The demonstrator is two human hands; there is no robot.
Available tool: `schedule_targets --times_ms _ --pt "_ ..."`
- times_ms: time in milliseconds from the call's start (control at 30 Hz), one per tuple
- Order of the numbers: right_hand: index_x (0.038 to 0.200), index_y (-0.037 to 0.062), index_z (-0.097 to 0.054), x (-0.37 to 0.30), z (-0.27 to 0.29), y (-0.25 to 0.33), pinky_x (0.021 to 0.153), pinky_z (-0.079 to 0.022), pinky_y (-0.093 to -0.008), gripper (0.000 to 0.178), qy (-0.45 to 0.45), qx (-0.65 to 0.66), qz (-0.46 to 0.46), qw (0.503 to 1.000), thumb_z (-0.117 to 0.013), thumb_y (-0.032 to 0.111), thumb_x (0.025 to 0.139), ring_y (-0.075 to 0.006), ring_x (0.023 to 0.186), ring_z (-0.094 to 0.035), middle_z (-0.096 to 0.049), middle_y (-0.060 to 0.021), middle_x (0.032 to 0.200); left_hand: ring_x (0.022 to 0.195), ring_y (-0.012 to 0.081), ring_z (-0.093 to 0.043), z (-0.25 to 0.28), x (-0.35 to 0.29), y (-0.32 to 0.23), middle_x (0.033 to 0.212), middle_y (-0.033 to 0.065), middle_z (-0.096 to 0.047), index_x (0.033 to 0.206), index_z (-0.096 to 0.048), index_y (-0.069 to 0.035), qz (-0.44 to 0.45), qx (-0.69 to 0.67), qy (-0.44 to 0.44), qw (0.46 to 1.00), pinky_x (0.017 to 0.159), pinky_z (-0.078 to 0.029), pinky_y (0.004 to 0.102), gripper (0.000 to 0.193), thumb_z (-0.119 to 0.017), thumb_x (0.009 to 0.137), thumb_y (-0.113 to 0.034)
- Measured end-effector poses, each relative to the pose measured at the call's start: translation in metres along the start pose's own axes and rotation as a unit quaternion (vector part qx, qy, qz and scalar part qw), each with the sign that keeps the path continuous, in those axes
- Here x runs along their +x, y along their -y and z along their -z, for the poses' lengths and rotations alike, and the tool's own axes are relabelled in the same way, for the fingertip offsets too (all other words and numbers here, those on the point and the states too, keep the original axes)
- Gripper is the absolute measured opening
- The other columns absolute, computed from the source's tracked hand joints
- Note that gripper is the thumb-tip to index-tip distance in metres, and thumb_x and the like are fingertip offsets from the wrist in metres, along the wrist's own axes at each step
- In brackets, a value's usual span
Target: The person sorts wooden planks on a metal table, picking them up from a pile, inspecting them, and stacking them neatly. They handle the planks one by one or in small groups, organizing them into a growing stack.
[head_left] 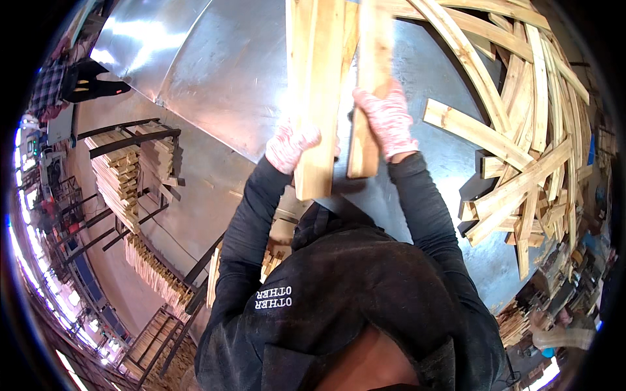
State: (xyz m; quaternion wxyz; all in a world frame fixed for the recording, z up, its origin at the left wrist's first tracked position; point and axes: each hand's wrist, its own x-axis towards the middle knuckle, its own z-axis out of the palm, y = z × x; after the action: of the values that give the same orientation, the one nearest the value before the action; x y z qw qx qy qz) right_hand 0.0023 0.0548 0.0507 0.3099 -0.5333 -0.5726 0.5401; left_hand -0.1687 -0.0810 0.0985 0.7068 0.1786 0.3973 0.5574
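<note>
My left hand (pixel 291 144), in a pink-and-white knit glove, is closed around the near end of light wooden boards (pixel 317 98) that run away from me over the metal table. At least two boards lie together there, their far ends cut off by the upper edge. In my right hand (pixel 389 120), gloved alike, is a separate wooden board (pixel 365 143), gripped along its side and slightly blurred. A narrow gap parts it from the boards on the left. The fingers of both hands are partly hidden behind the wood.
A jumbled heap of wooden boards (pixel 521 124) covers the table's right side. The shiny metal table (pixel 228 65) reaches far left. On the floor at left stand stacks of boards (pixel 114 169) on dark metal racks. A person in a checked sleeve (pixel 49 85) is at far left.
</note>
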Motion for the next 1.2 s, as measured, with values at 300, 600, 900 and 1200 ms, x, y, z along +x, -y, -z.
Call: schedule_targets --times_ms 300,600,900,1200 --pt "0.131 -0.0063 -0.048 -0.003 -0.009 0.027 0.09 -0.049 -0.036 0.059 -0.028 -0.101 0.076 0.992 -0.066 0.03 0.089 -0.0263 0.102 -0.062 -0.064 -0.0176 0.113 0.077 0.0192 -0.059 0.169 -0.014 -0.043 0.091 0.0065 -0.064 0.132 -0.047 -0.006 -0.033 0.426 -0.366 0.827 0.073 -0.05 0.0314 0.053 -0.066 0.09 -0.031" --pt "0.136 -0.0028 -0.045 -0.048 -0.153 0.012 0.105 -0.042 -0.0401 0.059 0.228 -0.15 0.342 0.899 -0.061 0.031 0.091 -0.0386 0.122 -0.053 -0.053 -0.0267 0.132 0.099 0.0189 -0.062 0.146 -0.057 -0.013 0.111 0.0085 -0.064 0.129 -0.049 -0.003 -0.078 0.22 -0.231 0.945 0.088 -0.051 0.0339 0.069 -0.082 0.069 -0.013" --pt "0.145 0.0 -0.035 -0.062 -0.079 -0.031 0.11 -0.034 -0.0456 0.077 0.039 -0.409 0.12 0.904 -0.067 0.038 0.086 -0.0413 0.133 -0.04 -0.041 -0.0266 0.144 0.108 0.0359 -0.063 0.26 -0.021 -0.13 0.123 0.0225 -0.06 0.12 -0.057 -0.003 0.192 0.673 -0.375 0.609 0.091 -0.05 0.0437 0.061 -0.069 0.075 -0.043" --pt "0.146 0.0052 -0.037 -0.097 -0.047 -0.055 0.108 -0.037 -0.0457 0.072 0.03 -0.329 0.104 0.938 -0.067 0.032 0.086 -0.0406 0.131 -0.043 -0.044 -0.0254 0.142 0.122 0.0385 -0.053 0.102 -0.004 -0.008 0.134 0.0276 -0.049 0.147 -0.026 0.002 0.141 0.793 -0.227 0.548 0.1 -0.045 0.0441 0.106 -0.076 0.072 -0.053"
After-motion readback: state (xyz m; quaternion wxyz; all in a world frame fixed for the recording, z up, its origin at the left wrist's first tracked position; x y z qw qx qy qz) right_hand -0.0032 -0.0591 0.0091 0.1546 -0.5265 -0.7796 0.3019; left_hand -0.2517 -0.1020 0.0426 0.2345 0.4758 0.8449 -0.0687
